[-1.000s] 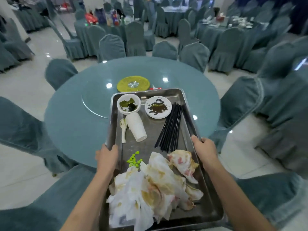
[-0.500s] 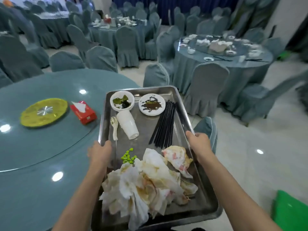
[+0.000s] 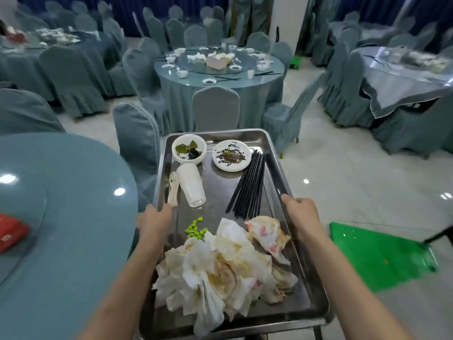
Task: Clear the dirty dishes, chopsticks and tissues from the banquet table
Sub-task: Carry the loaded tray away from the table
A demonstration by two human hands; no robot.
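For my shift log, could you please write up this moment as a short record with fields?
carrier: rectangular stainless steel tray
left hand: grips tray's left rim
right hand: grips tray's right rim
far end: white bowl with green scraps; sauce-smeared white saucer
middle: stacked white plastic cups lying on their side; bundle of black chopsticks
near end: pile of stained white tissues
ahead: uncleared round banquet table

tray (image 3: 289,307): silver steel
chopsticks (image 3: 250,185): black
tissues (image 3: 220,271): white, yellow and pink stains
bowl (image 3: 188,148): white, green scraps
bench (image 3: 61,217): teal
board (image 3: 377,251): bright green
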